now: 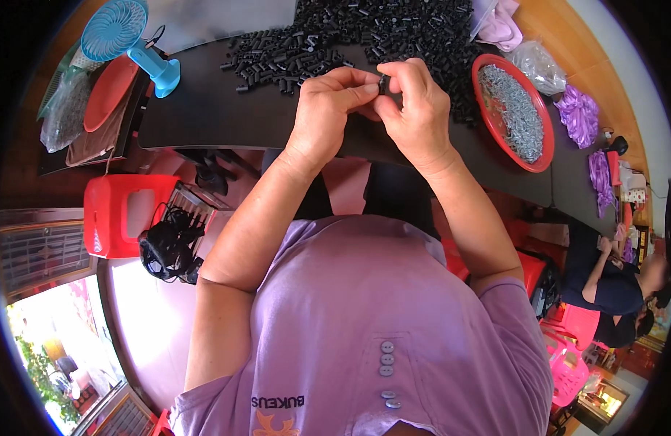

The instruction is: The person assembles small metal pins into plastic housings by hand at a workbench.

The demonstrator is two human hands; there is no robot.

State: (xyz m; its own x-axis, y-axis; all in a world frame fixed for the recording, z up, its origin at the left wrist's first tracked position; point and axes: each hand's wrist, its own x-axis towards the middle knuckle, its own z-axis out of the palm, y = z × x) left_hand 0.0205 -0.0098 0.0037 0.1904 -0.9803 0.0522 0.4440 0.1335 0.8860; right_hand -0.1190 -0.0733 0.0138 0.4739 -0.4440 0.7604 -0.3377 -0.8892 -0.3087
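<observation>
Head view: left hand (334,103) and right hand (418,103) pinch a small black piece (383,84) between them above the dark table (223,109). Black tubes (401,30) heap just beyond; a red basin (548,132) of silvery parts (515,110) sits right; a blue fan (149,62) left

The lettering clear enough to read is on the front of the purple shirt (350,291), a little past 6 o'clock toward 7. It is a single line of dark lettering (278,401), one short word in thick, plain capitals, and it stands upside down in the head view. From the lowest shirt button (393,404), the word lies at about 9 o'clock. Directly at 6 o'clock from the word is an orange emblem (276,424) with pointed, branching shapes, partly cut off by the lower edge. Out at 3 o'clock, a white spotted box (635,195) has marks too small to make out.
</observation>
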